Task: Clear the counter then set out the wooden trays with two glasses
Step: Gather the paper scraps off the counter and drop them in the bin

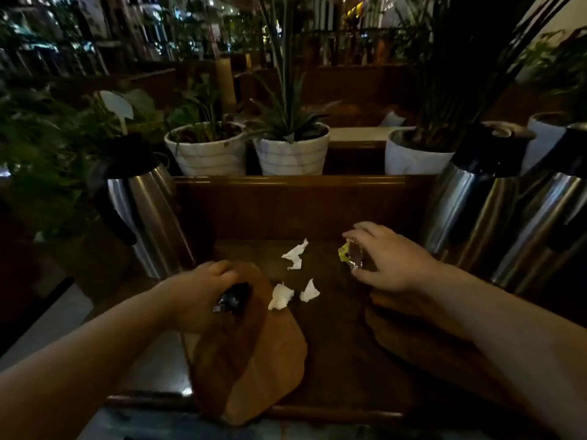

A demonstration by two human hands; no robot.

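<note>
The left hand [203,290] grips a dark wrapper [232,300] over a wooden tray [254,369]; the right hand [387,258] pinches foil [351,255]. Tissue scraps [295,274] litter the desk [336,344] between flasks [143,211] and pots [292,150].

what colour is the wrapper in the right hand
Yellow and shiny silver foil, in the head view: the wrapper is pinched in the right hand.

- Both bare forearms reached forward from the bottom corners, converging toward centre
- Left hand [203,289] sat palm down, fingers curled shut around a small dark item, knuckles up
- Right hand [386,257] was further forward, fingers and thumb pinched on a small crinkled item
- Hands well apart, not touching
</note>
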